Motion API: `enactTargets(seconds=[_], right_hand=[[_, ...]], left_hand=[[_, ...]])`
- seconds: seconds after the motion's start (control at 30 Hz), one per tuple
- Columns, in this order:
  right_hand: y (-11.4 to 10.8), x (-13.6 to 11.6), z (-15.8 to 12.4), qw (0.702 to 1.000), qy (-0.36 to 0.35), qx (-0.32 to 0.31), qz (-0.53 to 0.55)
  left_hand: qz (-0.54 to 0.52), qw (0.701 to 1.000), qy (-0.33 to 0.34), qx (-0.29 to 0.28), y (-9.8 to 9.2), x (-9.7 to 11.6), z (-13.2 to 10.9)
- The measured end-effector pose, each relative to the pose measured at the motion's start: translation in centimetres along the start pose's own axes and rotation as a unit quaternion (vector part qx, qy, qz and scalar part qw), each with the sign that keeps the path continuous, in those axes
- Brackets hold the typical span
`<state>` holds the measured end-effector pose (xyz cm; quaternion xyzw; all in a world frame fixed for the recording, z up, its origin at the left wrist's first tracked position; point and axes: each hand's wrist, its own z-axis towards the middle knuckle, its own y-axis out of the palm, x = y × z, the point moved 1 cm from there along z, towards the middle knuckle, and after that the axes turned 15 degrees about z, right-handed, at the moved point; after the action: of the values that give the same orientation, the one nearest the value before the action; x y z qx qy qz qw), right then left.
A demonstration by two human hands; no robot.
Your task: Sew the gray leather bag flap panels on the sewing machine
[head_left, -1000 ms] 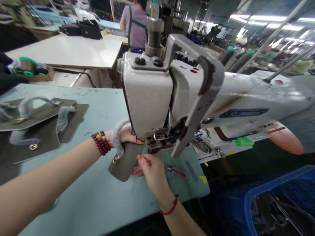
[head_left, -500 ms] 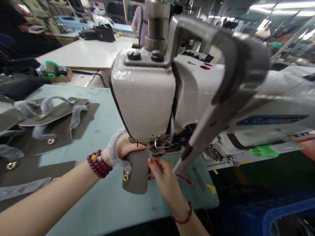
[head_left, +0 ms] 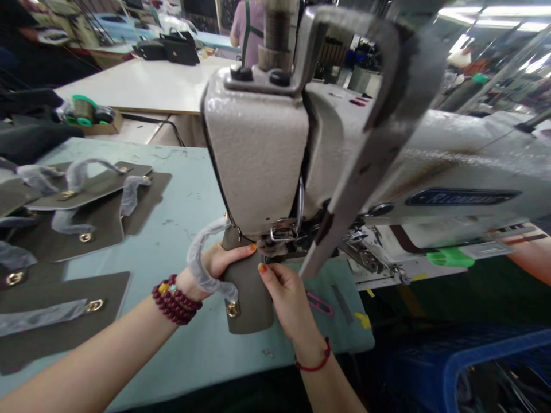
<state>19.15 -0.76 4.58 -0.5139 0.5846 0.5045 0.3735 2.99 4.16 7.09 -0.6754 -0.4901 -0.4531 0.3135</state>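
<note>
A grey-brown bag flap [head_left: 249, 301] lies under the head of the sewing machine [head_left: 258, 155], its far end hidden behind the machine. Its handle [head_left: 198, 261], wrapped in translucent film, arches over my left wrist, and a gold-coloured fitting [head_left: 232, 310] fixes it near the front. My left hand [head_left: 221, 261] holds the flap from its left side, thumb flat on top and the other fingers mostly hidden. At the right edge, close to the presser foot, my right hand [head_left: 288, 298] pinches the flap between thumb and curled fingers.
More flaps [head_left: 94, 229] with wrapped handles lie at the left of the pale table [head_left: 172, 355]. To the right are a pink-edged tool [head_left: 321, 304] and a blue crate [head_left: 456, 367]. Thread spools [head_left: 84, 110] sit in a box; a person [head_left: 247, 34] stands behind.
The flap has turned slightly and shifted right in the view, showing more of its far end and handle. Both hands have kept hold, and the camera view has shifted a little.
</note>
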Motion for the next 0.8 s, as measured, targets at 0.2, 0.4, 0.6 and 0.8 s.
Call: enactTargets(seconds=[0.2,0.4,0.6,0.8], right_hand=[[0.2,0.7,-0.1,0.999,0.002,0.002,0.036],[0.5,0.3,-0.1,0.999,-0.015,0.010,0.029],[0.3,0.0,0.2,1.000,-0.015,0.007,-0.002],[0.3,-0.3,0.8,0.999,-0.037,0.006,-0.025]], left_hand=[[-0.066,0.995,-0.035,-0.061,-0.4,-0.1,0.2],[-0.064,0.996,-0.015,-0.066,-0.3,-0.1,0.2],[-0.067,0.996,-0.024,-0.062,-0.1,0.0,0.1],[-0.079,0.996,-0.009,-0.031,0.2,1.2,-0.2]])
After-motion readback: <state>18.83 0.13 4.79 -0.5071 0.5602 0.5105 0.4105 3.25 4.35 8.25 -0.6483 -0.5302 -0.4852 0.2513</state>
